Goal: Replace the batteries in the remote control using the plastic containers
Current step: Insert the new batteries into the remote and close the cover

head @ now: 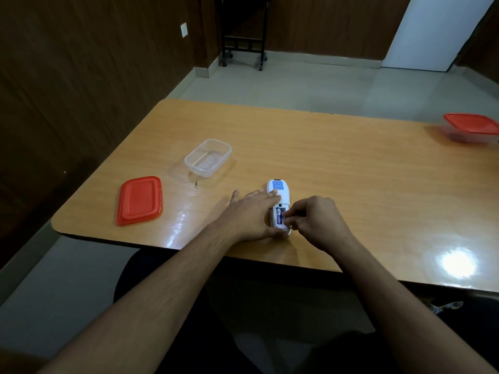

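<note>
A shiny wooden table [337, 168] stands in a room with dark brown walls and a pale floor. A white remote control [279, 205] lies face down near the front edge, just in front of the person. Its back cover is off, and I cannot see where the cover went. In the open slot sits a blue and white battery [278, 215].

The left hand [249, 214] lies flat and open on the remote, fingers spread, pressing it down so it does not slide. The right hand [317, 221] has its fingertips pinched together at the slot, right by the battery. I cannot tell if it is holding a second battery or only pushing one.

At about 10 o'clock from the remote is an open clear plastic container [208, 157]. It looks empty. Its red lid [140, 200] lies on the table at about 9 o'clock. Far off at 2 o'clock, by the table's far right edge, is a closed container with a red lid [471, 126].

I think the job is partly done. The battery still needs settling in. Then the cover must go back on, and the open box needs its lid.
</note>
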